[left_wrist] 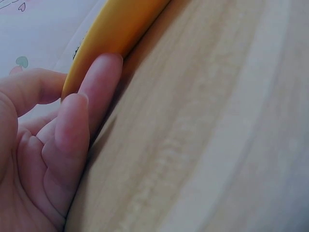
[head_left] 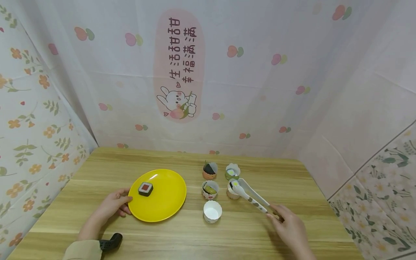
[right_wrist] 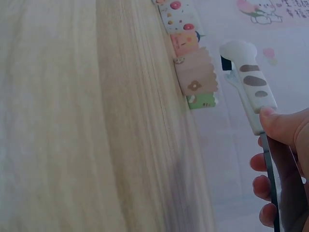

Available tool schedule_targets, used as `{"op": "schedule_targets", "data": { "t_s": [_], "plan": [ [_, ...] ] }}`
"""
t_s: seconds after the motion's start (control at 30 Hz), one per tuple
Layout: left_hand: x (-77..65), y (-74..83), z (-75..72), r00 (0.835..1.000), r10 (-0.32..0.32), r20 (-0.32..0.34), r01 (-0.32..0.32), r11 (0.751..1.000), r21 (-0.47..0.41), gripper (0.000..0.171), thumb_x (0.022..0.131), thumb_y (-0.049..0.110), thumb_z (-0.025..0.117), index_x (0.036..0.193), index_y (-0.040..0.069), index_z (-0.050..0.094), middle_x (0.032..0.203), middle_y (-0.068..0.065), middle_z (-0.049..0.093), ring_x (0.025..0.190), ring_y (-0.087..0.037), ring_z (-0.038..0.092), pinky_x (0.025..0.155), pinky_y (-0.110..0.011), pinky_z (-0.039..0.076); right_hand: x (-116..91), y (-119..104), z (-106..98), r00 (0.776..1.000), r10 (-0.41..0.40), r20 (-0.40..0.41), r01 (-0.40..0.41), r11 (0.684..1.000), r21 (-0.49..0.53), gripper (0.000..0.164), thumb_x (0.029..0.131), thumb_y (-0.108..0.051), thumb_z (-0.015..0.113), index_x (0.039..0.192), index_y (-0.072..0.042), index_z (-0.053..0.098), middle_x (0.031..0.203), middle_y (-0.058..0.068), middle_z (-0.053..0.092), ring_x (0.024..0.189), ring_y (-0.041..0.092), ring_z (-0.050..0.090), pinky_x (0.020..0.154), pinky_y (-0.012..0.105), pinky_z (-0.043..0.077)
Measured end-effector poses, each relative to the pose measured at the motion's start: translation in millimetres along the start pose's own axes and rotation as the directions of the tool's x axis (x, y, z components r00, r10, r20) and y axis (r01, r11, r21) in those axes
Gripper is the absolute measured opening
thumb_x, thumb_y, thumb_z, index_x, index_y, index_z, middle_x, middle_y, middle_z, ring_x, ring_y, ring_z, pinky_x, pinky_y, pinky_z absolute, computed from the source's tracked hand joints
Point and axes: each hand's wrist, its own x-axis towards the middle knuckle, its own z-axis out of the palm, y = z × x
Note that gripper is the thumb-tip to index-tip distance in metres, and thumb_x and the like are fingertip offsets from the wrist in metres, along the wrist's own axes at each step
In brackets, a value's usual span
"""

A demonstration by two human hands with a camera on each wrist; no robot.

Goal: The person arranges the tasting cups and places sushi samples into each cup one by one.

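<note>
My left hand [head_left: 115,203] pinches the near left rim of a round yellow plate [head_left: 165,202], thumb above and fingers below, as the left wrist view shows. One sushi roll [head_left: 145,189] with a red centre lies on the plate's left part. My right hand [head_left: 289,225] grips white tongs [right_wrist: 253,79] with grey spots and paw-like rounded ends. Between the tong tips is a sushi piece [head_left: 232,184] with a dark side and a yellow-green centre, over the brownish paper cup [right_wrist: 196,72]. The tips partly hide this piece.
Several paper cups stand right of the plate: an orange one [head_left: 209,176] and a middle one [head_left: 210,196] with dark and green food, a green one [head_left: 232,176] holding a sushi piece, and an empty white one [head_left: 212,216]. Patterned cloth [head_left: 253,90] hangs behind the wooden table [head_left: 175,240].
</note>
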Motion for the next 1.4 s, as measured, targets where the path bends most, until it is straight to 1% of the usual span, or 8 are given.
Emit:
{"op": "schedule_targets", "data": {
  "t_s": [0.07, 0.27, 0.43, 0.7, 0.87, 1.17, 1.4],
  "plan": [
    [0.5, 0.2, 0.0, 1.0, -0.007, -0.005, 0.007, 1.0, 0.0, 0.061, 0.099, 0.016, 0.051, 0.142, -0.017, 0.023, 0.085, -0.011, 0.065, 0.065, -0.025, 0.065, 0.055, -0.03, 0.055, -0.5, 0.4, -0.9, 1.0, 0.012, 0.003, -0.012, 1.0, -0.004, 0.035, 0.072, -0.009, 0.083, 0.105, -0.009, 0.073, 0.088, -0.001, 0.067, 0.057, -0.002, 0.042, 0.041, 0.02, 0.034],
    [1.4, 1.8, -0.1, 1.0, -0.005, -0.003, 0.005, 1.0, -0.004, 0.061, 0.098, 0.016, 0.051, 0.142, -0.017, 0.022, 0.089, -0.011, 0.064, 0.064, -0.025, 0.064, 0.055, -0.03, 0.055, -0.5, 2.3, -0.6, 1.0, 0.016, 0.013, -0.015, 1.0, -0.026, 0.035, 0.072, -0.009, 0.083, 0.105, -0.007, 0.072, 0.084, -0.001, 0.065, 0.054, -0.002, 0.037, 0.04, 0.02, 0.031],
    [1.3, 2.1, 0.0, 1.0, -0.008, 0.001, 0.008, 1.0, -0.014, 0.062, 0.098, 0.015, 0.051, 0.141, -0.018, 0.022, 0.089, -0.011, 0.064, 0.064, -0.025, 0.064, 0.055, -0.029, 0.054, 0.2, 4.3, 1.2, 0.999, 0.02, 0.025, -0.019, 0.999, -0.04, 0.035, 0.072, -0.01, 0.083, 0.105, -0.007, 0.072, 0.084, -0.002, 0.065, 0.054, -0.002, 0.038, 0.04, 0.02, 0.032],
    [2.8, -0.5, 0.1, 0.999, -0.026, -0.022, 0.026, 0.999, -0.026, 0.06, 0.097, 0.014, 0.052, 0.142, -0.016, 0.025, 0.086, -0.012, 0.064, 0.065, -0.026, 0.064, 0.055, -0.029, 0.054, -0.1, 5.1, 4.3, 0.999, 0.016, 0.047, -0.014, 0.999, -0.041, 0.036, 0.072, -0.01, 0.083, 0.106, -0.008, 0.072, 0.085, -0.003, 0.065, 0.054, -0.002, 0.039, 0.04, 0.02, 0.033],
    [2.3, -0.7, -0.5, 1.0, -0.011, -0.013, 0.011, 1.0, -0.02, 0.061, 0.098, 0.015, 0.052, 0.142, -0.016, 0.024, 0.087, -0.013, 0.064, 0.066, -0.027, 0.064, 0.055, -0.029, 0.054, -0.3, 5.7, 5.1, 0.998, 0.022, 0.052, -0.02, 0.999, -0.037, 0.035, 0.072, -0.01, 0.084, 0.105, -0.007, 0.072, 0.086, -0.001, 0.066, 0.054, -0.001, 0.04, 0.04, 0.02, 0.034],
    [1.4, -0.3, -0.8, 1.0, 0.001, -0.002, -0.002, 1.0, -0.019, 0.06, 0.098, 0.014, 0.052, 0.142, -0.017, 0.024, 0.086, -0.013, 0.063, 0.066, -0.026, 0.063, 0.055, -0.029, 0.054, -0.8, 5.9, 4.9, 0.995, 0.069, 0.068, -0.067, 0.997, -0.034, 0.034, 0.073, -0.012, 0.083, 0.106, -0.009, 0.072, 0.087, 0.0, 0.068, 0.056, 0.0, 0.042, 0.041, 0.021, 0.034],
    [1.5, -0.7, -1.1, 1.0, 0.005, 0.003, -0.005, 1.0, -0.028, 0.06, 0.098, 0.014, 0.051, 0.142, -0.017, 0.024, 0.087, -0.013, 0.063, 0.066, -0.026, 0.063, 0.055, -0.029, 0.054, -0.5, 6.5, 5.2, 0.991, 0.1, 0.093, -0.098, 0.995, -0.029, 0.034, 0.076, -0.014, 0.081, 0.108, -0.008, 0.071, 0.089, 0.0, 0.067, 0.055, 0.0, 0.04, 0.04, 0.022, 0.033]
  ]
}}
